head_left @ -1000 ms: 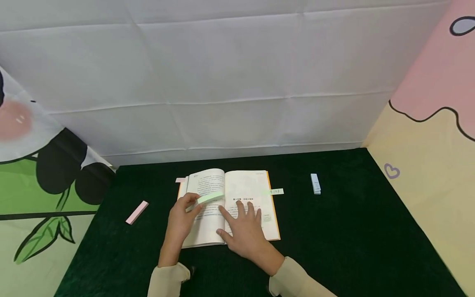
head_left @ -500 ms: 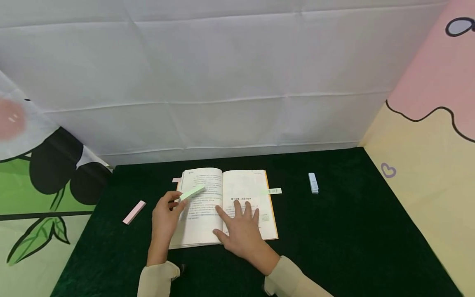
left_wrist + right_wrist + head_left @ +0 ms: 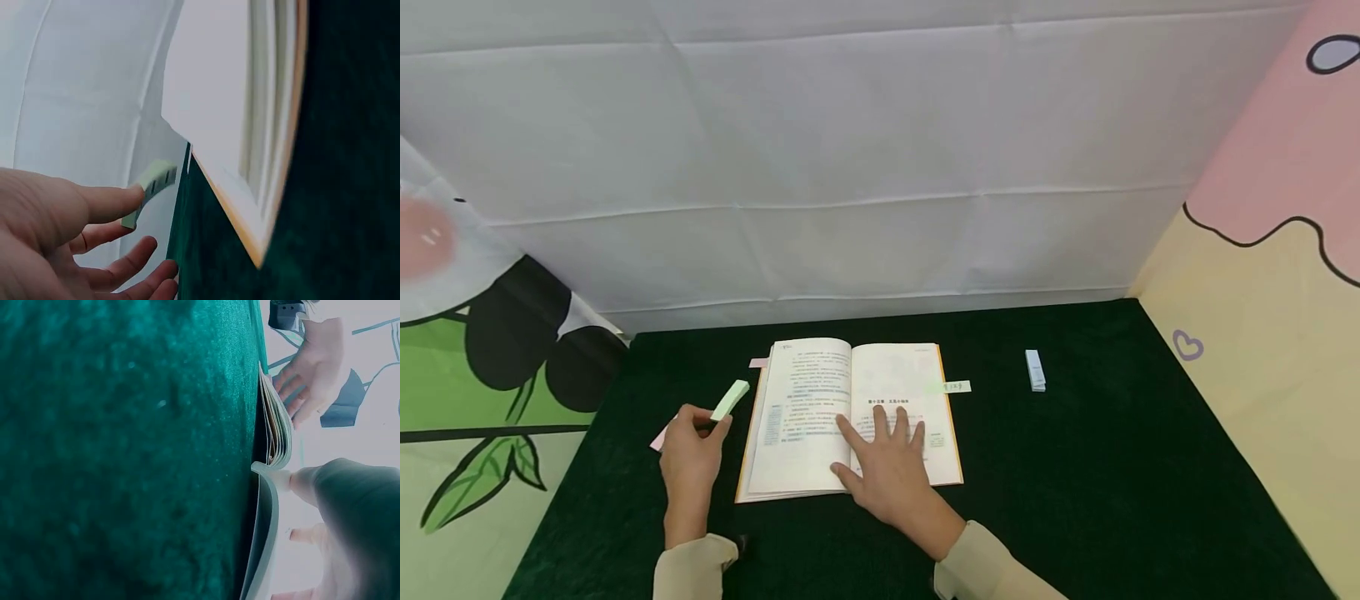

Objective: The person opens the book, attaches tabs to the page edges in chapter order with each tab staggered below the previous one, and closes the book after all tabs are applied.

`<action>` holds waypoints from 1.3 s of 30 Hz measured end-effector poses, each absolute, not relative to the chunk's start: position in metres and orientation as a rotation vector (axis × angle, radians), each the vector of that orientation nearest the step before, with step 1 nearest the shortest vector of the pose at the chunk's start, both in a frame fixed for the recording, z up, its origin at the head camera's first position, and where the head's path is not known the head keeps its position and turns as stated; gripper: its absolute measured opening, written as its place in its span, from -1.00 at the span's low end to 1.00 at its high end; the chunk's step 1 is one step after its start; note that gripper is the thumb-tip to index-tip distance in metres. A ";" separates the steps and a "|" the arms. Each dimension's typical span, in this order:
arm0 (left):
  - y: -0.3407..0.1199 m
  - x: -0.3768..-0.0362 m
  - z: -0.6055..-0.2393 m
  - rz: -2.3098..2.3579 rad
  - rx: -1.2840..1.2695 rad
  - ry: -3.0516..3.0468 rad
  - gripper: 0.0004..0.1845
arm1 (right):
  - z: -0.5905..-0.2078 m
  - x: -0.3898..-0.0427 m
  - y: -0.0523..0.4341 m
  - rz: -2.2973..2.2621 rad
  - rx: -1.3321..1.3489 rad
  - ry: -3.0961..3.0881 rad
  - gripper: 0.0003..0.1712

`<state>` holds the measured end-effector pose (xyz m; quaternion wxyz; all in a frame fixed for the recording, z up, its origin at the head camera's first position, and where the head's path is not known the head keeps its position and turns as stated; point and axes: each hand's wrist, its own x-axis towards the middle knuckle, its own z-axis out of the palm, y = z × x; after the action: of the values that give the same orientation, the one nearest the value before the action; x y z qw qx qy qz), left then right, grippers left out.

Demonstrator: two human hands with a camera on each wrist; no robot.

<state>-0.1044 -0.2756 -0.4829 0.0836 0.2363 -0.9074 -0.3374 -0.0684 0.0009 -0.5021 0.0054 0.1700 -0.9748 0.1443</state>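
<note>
An open book (image 3: 820,400) with an orange cover edge (image 3: 275,206) lies on the dark green cloth (image 3: 1075,467). My right hand (image 3: 887,454) lies flat on the right page with fingers spread, near the spine; its fingers (image 3: 312,481) show pale in the right wrist view on the page (image 3: 265,550). My left hand (image 3: 692,442) hovers left of the book and pinches a pale green sticky-note pad (image 3: 731,400) between thumb and fingers; the pad (image 3: 150,187) appears in the left wrist view too.
A pink sticky pad (image 3: 660,438) lies half hidden behind my left hand. A blue pad (image 3: 1035,370) sits at the right. A green tab (image 3: 957,387) and a pink tab (image 3: 758,363) stick out of the book. White and cartoon-printed backdrops wall the table.
My left hand has carried the green pad leftward off the left page to beyond the book's edge. The right hand has stayed flat on the right page.
</note>
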 end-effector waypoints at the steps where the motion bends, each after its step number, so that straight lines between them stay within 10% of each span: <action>1: -0.277 -0.104 -0.484 -0.979 0.711 -2.717 -0.65 | -0.502 -0.068 0.001 0.446 0.531 -3.055 -0.22; 26: -0.264 -0.099 -0.468 -0.595 0.713 -3.010 -0.52 | -0.502 -0.066 0.000 0.430 0.522 -3.074 -0.22; 39: -0.222 -0.097 -0.458 -0.880 0.208 -2.900 -0.71 | -0.505 -0.066 -0.003 0.384 0.515 -3.083 -0.22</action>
<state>-0.0970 -0.2220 -0.4579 0.0520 0.0683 -0.9534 -0.2893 -0.0665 -0.0034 -0.5049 -0.0039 0.1637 -0.9790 0.1218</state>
